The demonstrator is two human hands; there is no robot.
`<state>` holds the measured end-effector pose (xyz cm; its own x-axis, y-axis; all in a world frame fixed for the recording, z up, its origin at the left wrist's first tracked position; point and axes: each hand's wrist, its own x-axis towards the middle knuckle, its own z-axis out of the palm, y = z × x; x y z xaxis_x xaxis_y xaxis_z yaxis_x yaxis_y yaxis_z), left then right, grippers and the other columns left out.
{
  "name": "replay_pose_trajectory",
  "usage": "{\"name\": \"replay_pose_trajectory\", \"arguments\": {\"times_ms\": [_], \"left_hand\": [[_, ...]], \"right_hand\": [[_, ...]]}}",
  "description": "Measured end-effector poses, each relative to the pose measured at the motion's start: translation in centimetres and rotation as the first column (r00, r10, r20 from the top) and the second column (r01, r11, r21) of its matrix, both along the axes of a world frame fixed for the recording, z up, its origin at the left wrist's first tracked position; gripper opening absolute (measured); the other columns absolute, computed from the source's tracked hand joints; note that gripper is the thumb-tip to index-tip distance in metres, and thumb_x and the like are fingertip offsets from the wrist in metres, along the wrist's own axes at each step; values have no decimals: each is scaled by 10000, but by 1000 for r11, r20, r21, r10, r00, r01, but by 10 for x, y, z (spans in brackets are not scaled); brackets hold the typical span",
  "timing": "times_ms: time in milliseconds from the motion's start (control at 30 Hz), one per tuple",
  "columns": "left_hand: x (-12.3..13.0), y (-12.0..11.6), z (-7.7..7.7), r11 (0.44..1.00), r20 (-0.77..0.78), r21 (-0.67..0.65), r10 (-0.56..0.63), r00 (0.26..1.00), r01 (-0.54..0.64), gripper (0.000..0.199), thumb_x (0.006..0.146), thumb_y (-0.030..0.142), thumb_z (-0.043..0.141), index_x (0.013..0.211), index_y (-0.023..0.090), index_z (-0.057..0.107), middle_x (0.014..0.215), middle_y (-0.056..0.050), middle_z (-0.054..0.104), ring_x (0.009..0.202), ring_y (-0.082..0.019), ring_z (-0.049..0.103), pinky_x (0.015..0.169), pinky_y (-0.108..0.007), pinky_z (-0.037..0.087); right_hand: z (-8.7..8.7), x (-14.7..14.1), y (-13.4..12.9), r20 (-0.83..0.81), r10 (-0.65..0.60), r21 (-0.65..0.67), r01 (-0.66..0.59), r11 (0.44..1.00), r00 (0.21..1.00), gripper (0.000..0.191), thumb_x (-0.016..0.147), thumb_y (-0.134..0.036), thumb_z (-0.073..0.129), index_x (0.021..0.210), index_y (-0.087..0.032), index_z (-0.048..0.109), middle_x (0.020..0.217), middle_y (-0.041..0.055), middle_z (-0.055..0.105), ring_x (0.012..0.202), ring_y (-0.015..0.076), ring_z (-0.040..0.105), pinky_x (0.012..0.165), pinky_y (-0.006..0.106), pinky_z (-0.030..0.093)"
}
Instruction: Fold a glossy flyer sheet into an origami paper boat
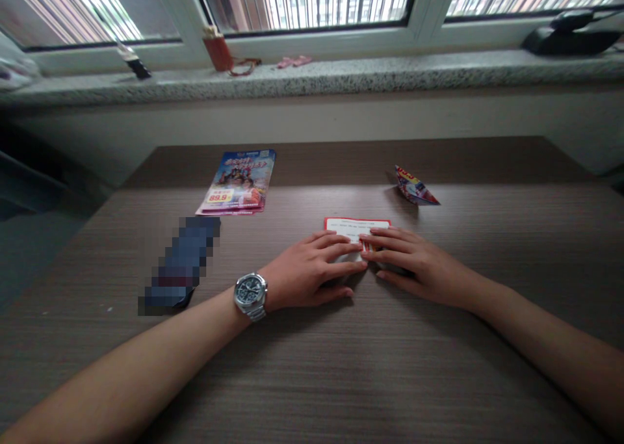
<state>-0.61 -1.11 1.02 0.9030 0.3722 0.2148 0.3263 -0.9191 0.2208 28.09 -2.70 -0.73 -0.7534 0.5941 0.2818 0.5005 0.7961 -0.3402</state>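
Note:
A small white paper with a red edge (358, 223) lies on the brown table, its lower part covered by my fingers. From the left, my left hand (312, 270), with a silver watch on its wrist, rests palm down on it, fingers spread. My right hand (422, 262) lies flat over the paper's right side with its fingers apart. The fingertips of the two hands nearly meet over a colourful printed patch of the paper. Behind my right hand stands a folded colourful paper piece (414, 188).
At the back left of the table (380, 379) lies a stack of printed flyers (240, 179). A blurred-out dark phone-like object (182, 262) is left of my left hand. Beyond, a stone windowsill (341, 80) holds a red container (218, 51) and a black device (570, 38).

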Motion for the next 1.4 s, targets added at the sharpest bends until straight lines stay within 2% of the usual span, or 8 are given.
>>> {"name": "replay_pose_trajectory", "arguments": {"times_ms": [67, 233, 533, 733, 967, 1133, 1300, 1400], "left_hand": [[0, 0, 0, 1000, 4, -13, -12, 1000, 12, 459, 997, 457, 566, 1404, 244, 569, 1472, -108, 546, 1392, -296, 477, 1211, -542, 343], [0, 0, -1, 997, 17, -74, -24, 1000, 26, 479, 1000, 450, 560, 1408, 199, 563, 1521, -148, 482, 1417, -285, 449, 1180, -460, 421], [1, 1, -1, 996, 16, -78, -40, 999, 41, 498, 988, 463, 580, 1417, 211, 551, 1499, -139, 512, 1400, -308, 466, 1171, -505, 423], [-1, 3, 1, 994, -19, -98, -57, 998, 55, 524, 997, 472, 559, 1458, 228, 512, 1517, -117, 504, 1411, -302, 455, 1180, -490, 411], [1, -3, 3, 996, -51, -91, 5, 999, -10, 557, 990, 532, 541, 1462, 237, 518, 1563, -109, 451, 1412, -316, 444, 1184, -498, 397], [1, -5, 6, 994, -48, -101, 24, 999, -28, 546, 987, 527, 550, 1454, 246, 524, 1564, -117, 450, 1408, -313, 451, 1177, -507, 402], [1, -6, 8, 993, -60, -113, 28, 998, -35, 559, 983, 535, 558, 1469, 264, 509, 1579, -101, 432, 1423, -307, 436, 1188, -497, 392], [2, -6, 9, 993, -68, -115, 26, 997, -33, 571, 982, 533, 563, 1493, 293, 478, 1580, -89, 434, 1417, -301, 444, 1183, -499, 399]], "right_hand": [[0, 0, 0, 13, 1, 3, -1, 1000, 1000, 409, 982, -263, 598, 1392, -270, 594, 1496, 83, 570, 1418, 282, 477, 1171, 560, 402], [2, 0, -1, 7, -5, -5, 5, 1000, 1000, 406, 982, -258, 597, 1388, -272, 599, 1495, 88, 569, 1411, 283, 485, 1171, 564, 400], [2, -1, -1, -12, 0, -8, -1, 1000, 1000, 388, 977, -244, 604, 1365, -250, 619, 1487, 97, 576, 1408, 277, 490, 1179, 538, 393], [1, 0, 0, -16, 7, -4, -7, 1000, 1000, 389, 970, -239, 615, 1358, -252, 620, 1493, 89, 573, 1411, 282, 485, 1174, 536, 403], [-2, 1, 1, 17, 15, 42, -16, 999, 1000, 410, 983, -253, 603, 1393, -249, 591, 1502, 86, 563, 1491, 310, 362, 1218, 593, 308], [-1, -1, -1, -16, -10, 108, 12, 994, 1000, 355, 971, -240, 616, 1325, -250, 648, 1525, 128, 516, 1481, 327, 365, 1166, 586, 386], [6, -7, -5, -57, -75, 157, 83, 984, 996, 295, 965, -225, 623, 1256, -238, 670, 1405, 136, 585, 1370, 328, 474, 1094, 543, 455], [9, -13, -6, -98, -162, 172, 177, 969, 982, 120, 966, -224, 618, 1062, -204, 686, 1136, 129, 673, 1074, 286, 608, 907, 467, 536]]}}
